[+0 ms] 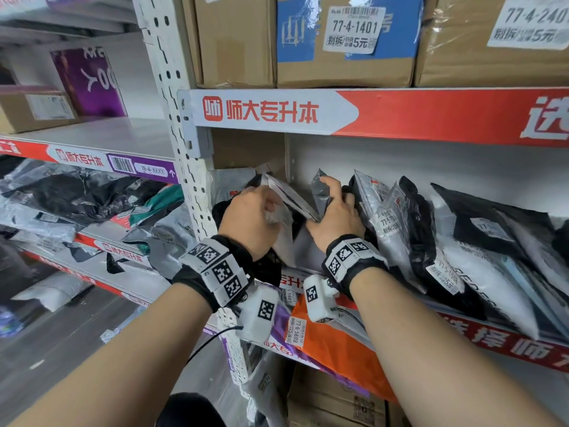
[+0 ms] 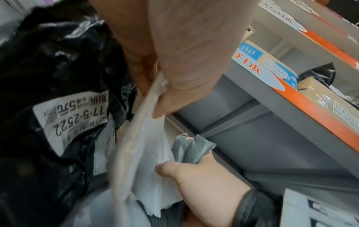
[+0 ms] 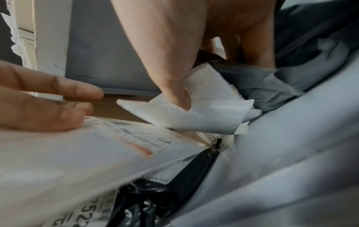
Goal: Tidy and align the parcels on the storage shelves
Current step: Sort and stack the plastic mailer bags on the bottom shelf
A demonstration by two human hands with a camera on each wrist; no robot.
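The flat white mailer stood tilted near the left end of the middle shelf, close to the upright post, apparently being raised on edge to match the row. The left hand pinched its near edge, thumb on one face and fingers behind, likely to keep it from flopping over. The right hand had its grip clamped on the top of a grey poly bag just beside it, thumb pressing a folded white flap, probably to hold the leaning row of bagged parcels back and open a slot. A black bag labelled 77-5-2522 lay against the mailer's left side. Cardboard boxes sat on the shelf above.
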